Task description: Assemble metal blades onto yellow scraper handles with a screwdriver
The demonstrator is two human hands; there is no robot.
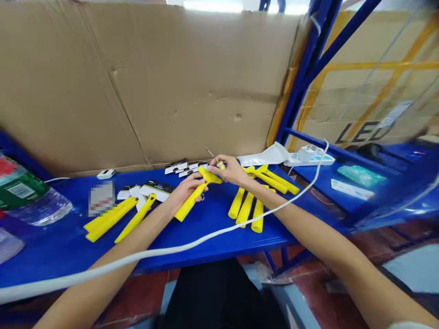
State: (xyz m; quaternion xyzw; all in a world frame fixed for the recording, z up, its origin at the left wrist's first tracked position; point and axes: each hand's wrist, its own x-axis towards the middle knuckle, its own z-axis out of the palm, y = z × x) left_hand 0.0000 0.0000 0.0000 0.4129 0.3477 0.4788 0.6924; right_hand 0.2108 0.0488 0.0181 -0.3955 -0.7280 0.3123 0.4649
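My left hand (185, 191) is closed around a yellow T-headed scraper (188, 206), tilted with its head up and to the right. Close by that head, my right hand (233, 172) grips a small screwdriver (221, 165) with a pale yellow handle; its thin shaft points up and left. Whether the right fingers also touch the scraper is hard to see. Several more yellow scrapers (245, 209) lie to the right, partly under my right forearm. Left of my left hand rest yellow handles (111, 220) without T-heads.
Black-and-white cards (156, 188) lie on the blue table (209, 237). A white cable (192, 242) crosses in front of my forearms. A large bottle (32, 196) stands at left, a power strip (308, 157) at right. Cardboard (192, 87) walls the back beside a blue post (302, 77).
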